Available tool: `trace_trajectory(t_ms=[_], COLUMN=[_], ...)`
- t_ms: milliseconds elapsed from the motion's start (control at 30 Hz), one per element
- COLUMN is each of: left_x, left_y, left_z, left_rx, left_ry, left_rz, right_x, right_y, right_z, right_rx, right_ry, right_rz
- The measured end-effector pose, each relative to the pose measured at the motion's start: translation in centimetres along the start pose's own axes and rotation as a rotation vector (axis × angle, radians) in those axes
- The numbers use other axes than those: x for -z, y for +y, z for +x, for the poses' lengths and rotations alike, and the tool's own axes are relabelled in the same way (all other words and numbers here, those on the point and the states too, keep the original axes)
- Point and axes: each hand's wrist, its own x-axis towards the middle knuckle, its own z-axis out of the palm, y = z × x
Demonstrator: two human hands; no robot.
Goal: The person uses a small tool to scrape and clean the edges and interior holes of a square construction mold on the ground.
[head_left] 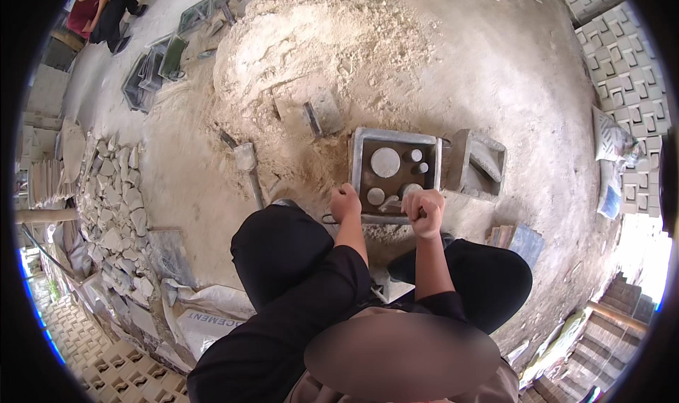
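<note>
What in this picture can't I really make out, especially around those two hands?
All in the head view:
Left hand: its palm side is turned away, so any grip is unclear.
Right hand: its own fingers hide much of whatever may be inside.
Round piece nearest that hand: partly covered by it.
Other person at upper left: partly cut off by the picture's edge.
</note>
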Motion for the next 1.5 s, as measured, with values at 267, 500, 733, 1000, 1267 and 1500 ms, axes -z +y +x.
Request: trace_trajectory(t_ms=[267,500,733,1000,1267,1500], left_x=[0.0,0.0,-0.2,0.1,-0.5,-0.4], left_y=[-1.7,-0.1,-0.5,0.3,0.2,0.1], left_z=[-2.4,0.0,0.5,0.0,0.2,0.0], left_rx=[0.030,-0.035,-0.037,0.014,0.010,-0.008], left_ry=[0.019,0.037,0.048,0.006,0.003,0.025], left_rz=[0.043,-0.015,-0.014,-0.003,-0.008,-0.009], right_x=[-0.2,-0.6,-1.1,-0.2,-0.1,0.9], right_y=[-1.3,-1.2,-2.3,-1.3,-0.7,-0.8], right_z=[-1.1,1.0,0.7,0.7,0.2,0.8], right_rx=[-0.032,0.144,0.170,0.032,-0.012,-0.151], right_ry=[0.000,0.061,0.036,0.052,0.062,-0.123], right_rz=[-0.062,0.023,0.063,0.021,0.004,-0.084])
